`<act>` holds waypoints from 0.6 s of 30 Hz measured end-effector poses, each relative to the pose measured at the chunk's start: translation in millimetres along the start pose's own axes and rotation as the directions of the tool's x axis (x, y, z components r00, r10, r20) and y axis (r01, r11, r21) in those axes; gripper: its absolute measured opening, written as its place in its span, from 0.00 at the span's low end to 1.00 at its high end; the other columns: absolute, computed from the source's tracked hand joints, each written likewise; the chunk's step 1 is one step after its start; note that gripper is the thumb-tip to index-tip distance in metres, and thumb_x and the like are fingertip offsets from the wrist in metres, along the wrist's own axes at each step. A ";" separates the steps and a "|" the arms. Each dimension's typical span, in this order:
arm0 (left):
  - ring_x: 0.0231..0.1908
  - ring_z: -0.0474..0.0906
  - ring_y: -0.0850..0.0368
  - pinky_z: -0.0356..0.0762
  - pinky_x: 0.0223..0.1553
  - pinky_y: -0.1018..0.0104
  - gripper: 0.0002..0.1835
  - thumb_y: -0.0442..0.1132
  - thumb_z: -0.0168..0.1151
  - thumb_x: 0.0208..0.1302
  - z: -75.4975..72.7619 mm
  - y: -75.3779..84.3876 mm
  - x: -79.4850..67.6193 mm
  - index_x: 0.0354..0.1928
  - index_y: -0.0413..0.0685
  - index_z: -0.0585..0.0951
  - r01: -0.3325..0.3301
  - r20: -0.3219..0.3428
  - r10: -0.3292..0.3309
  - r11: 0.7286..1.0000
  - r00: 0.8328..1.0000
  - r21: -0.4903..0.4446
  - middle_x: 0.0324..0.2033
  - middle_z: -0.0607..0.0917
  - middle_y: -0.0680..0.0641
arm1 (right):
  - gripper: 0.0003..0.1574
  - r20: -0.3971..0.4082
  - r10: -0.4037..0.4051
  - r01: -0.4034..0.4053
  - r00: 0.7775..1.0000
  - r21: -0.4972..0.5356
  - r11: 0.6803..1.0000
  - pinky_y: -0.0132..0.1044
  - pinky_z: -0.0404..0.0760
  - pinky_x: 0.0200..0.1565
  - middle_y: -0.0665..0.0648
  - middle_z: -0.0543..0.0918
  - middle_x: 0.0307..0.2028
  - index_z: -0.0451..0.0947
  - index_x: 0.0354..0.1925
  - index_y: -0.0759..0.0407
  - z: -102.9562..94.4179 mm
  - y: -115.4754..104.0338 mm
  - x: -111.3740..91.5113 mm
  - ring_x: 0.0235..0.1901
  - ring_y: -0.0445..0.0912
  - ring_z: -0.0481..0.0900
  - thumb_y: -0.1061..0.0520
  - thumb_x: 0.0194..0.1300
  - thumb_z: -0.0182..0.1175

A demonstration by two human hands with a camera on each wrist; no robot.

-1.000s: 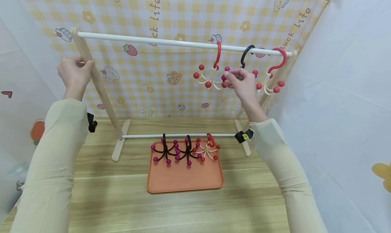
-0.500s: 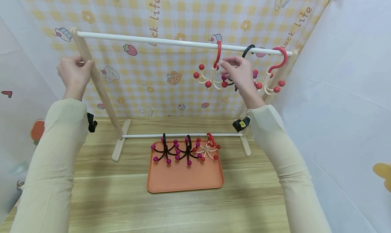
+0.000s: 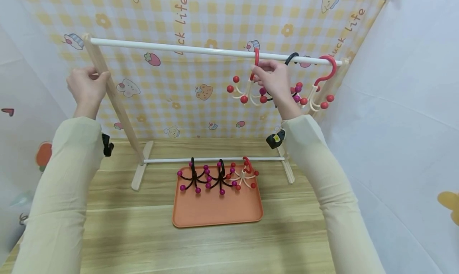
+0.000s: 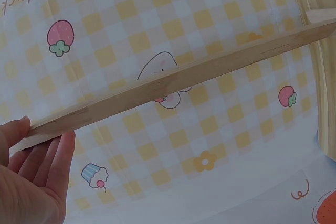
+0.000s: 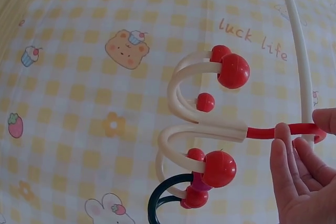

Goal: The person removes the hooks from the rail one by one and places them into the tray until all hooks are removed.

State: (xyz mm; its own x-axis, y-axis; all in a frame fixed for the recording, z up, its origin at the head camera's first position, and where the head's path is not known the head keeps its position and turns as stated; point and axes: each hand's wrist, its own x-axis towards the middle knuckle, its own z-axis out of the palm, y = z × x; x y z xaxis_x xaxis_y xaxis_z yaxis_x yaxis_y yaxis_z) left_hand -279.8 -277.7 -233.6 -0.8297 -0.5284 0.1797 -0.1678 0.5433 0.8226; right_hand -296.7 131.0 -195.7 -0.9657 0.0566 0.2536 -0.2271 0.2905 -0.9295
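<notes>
In the head view my left hand (image 3: pixel 87 86) grips the left wooden post (image 3: pixel 116 100) of a hanging rack, thumb and fingers on either side of the post (image 4: pixel 157 85) in the left wrist view. My right hand (image 3: pixel 274 78) is at the red hook (image 5: pixel 262 132) of a claw hanger (image 3: pixel 247 91), thumb and fingers around it close under the white rod (image 3: pixel 157 46). This hanger has cream arms tipped with red balls (image 5: pixel 234 71). Behind my right hand hangs a black-hooked claw hanger (image 3: pixel 292 58) with magenta balls, partly hidden.
A second red-hooked hanger (image 3: pixel 328 72) hangs at the rod's right end. On the table (image 3: pixel 215 248) lies an orange tray (image 3: pixel 215 208) with two black hangers (image 3: pixel 194 174) and a red-hooked one (image 3: pixel 244 174). A lower white bar (image 3: pixel 168 160) runs behind it.
My right hand has moved up and left from in front of the black hanger to the left red-hooked hanger's hook. My left hand has stayed on the post.
</notes>
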 end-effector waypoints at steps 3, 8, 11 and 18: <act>0.60 0.55 0.58 0.67 0.48 0.68 0.23 0.49 0.51 0.60 0.4 0.8 -0.1 0.56 0.48 0.71 -0.001 -0.005 0.001 1.000 1.000 -0.002 0.50 0.76 0.49 | 0.20 0.001 -0.012 0.012 1.000 0.010 1.000 0.34 0.76 0.38 0.60 0.79 0.37 0.75 0.46 0.64 2.0 -0.1 1.1 0.34 0.50 0.78 0.54 0.56 0.60; 0.60 0.54 0.58 0.66 0.49 0.68 0.23 0.49 0.51 0.60 0.1 0.8 -0.6 0.56 0.48 0.71 -0.001 -0.005 0.001 1.000 1.000 -0.009 0.50 0.75 0.49 | 0.19 -0.001 -0.011 0.011 1.000 0.041 0.999 0.32 0.76 0.38 0.60 0.79 0.36 0.74 0.46 0.66 4.1 -0.5 2.2 0.35 0.51 0.78 0.56 0.58 0.59; 0.60 0.53 0.58 0.65 0.50 0.67 0.23 0.49 0.50 0.60 -0.1 0.2 -0.9 0.56 0.47 0.71 -0.007 -0.004 0.007 1.000 1.000 -0.003 0.50 0.76 0.48 | 0.17 -0.013 0.003 -0.002 1.000 0.067 0.998 0.32 0.76 0.37 0.61 0.79 0.36 0.75 0.45 0.66 4.3 -0.8 3.1 0.34 0.50 0.78 0.57 0.58 0.59; 0.61 0.52 0.57 0.65 0.50 0.66 0.23 0.48 0.50 0.60 0.4 0.5 -1.1 0.56 0.47 0.71 -0.013 -0.008 0.013 1.000 1.000 0.004 0.49 0.76 0.48 | 0.15 -0.028 0.019 -0.017 0.999 0.097 0.995 0.35 0.76 0.40 0.63 0.79 0.35 0.76 0.42 0.65 3.9 -3.3 4.1 0.32 0.50 0.78 0.59 0.58 0.59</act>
State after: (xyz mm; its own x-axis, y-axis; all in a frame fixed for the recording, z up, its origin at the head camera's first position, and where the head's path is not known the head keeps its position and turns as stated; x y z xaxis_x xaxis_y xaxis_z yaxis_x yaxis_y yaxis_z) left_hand -279.2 -276.5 -233.5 -0.8278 -0.5260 0.1949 -0.1588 0.5530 0.8179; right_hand -300.5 126.5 -192.6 -0.9660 0.0890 0.2429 -0.2222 0.1955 -0.9552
